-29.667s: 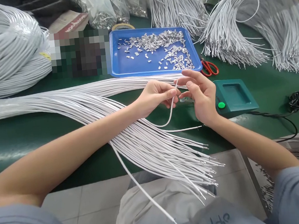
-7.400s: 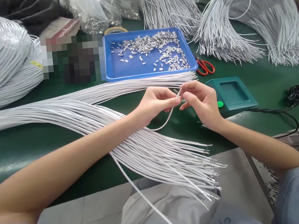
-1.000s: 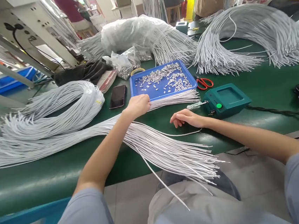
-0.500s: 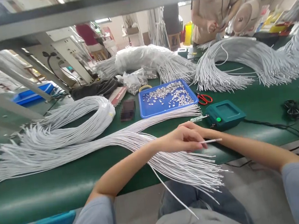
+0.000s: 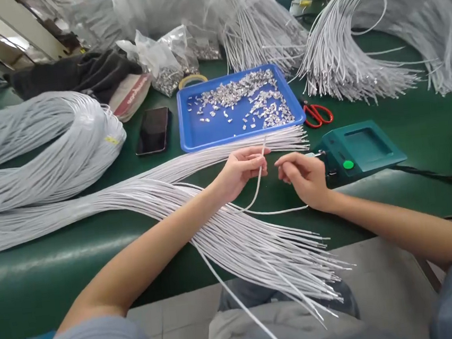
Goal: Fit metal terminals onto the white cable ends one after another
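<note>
Flat on the green counter [image 5: 40, 280], the fan of white wires [image 5: 266, 251] is best left lying with its ends side by side, so that it should not drag on the strand lifted from it. The right hand [image 5: 304, 175], fingers curled, is just beside the held wire but apart from it; whether it grips some small thing cannot be told. Its fingertips would work best in line with the wire's tip. The left hand [image 5: 239, 172] pinches a single wire [image 5: 257, 190] between thumb and forefinger, tip upward, over the counter between the blue tray [image 5: 202, 134] and the fan; a grip close below the tip should limit sway, with the slack curve beneath left free. Counts, by size: at least three large wire coils [image 5: 66, 137], at left, behind the tray and at right; one straight bundle [image 5: 204, 158] along the tray's near side; one tray; one green box [image 5: 368, 148]; at least two clear bags [image 5: 154, 54]; one phone [image 5: 153, 130]; one pair of red-handled scissors [image 5: 319, 114]; one roll of tape [image 5: 192, 79]; one held wire; metal pieces [image 5: 236, 89] in the tray, too many to count.
</note>
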`<state>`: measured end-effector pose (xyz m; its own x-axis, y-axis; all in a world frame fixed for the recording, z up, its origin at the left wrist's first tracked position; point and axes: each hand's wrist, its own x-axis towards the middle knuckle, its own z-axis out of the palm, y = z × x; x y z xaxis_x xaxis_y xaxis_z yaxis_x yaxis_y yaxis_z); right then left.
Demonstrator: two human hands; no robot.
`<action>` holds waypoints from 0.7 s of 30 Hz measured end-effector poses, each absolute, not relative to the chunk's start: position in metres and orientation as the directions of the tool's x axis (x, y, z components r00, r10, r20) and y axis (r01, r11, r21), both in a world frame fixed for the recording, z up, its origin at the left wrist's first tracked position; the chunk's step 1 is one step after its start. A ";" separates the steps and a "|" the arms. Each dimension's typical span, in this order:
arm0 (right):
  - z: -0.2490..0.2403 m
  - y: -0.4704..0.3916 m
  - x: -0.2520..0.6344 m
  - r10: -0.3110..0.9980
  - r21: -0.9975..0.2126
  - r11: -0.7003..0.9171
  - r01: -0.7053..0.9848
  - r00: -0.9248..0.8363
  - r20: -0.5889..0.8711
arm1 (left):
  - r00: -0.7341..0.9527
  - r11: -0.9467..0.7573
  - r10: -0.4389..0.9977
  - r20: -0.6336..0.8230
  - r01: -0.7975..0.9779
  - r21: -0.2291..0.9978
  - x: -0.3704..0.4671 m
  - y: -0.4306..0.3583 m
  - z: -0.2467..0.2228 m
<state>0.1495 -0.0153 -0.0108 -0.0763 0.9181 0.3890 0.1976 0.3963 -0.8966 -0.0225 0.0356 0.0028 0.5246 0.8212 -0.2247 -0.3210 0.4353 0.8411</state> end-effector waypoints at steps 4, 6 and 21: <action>-0.010 -0.008 0.151 0.914 -0.913 0.396 0.097 0.054 0.402 | 0.560 0.407 0.804 -0.199 -0.276 0.871 -0.022 0.032 0.005; -0.011 -0.003 0.152 0.915 -0.916 0.391 0.090 0.067 0.397 | 0.574 0.400 0.794 -0.201 -0.244 0.883 -0.022 0.031 0.006; -0.011 0.000 0.152 0.893 -0.897 0.435 -0.074 -0.095 0.441 | 0.670 0.335 0.732 -0.123 -0.197 0.921 -0.021 0.027 0.005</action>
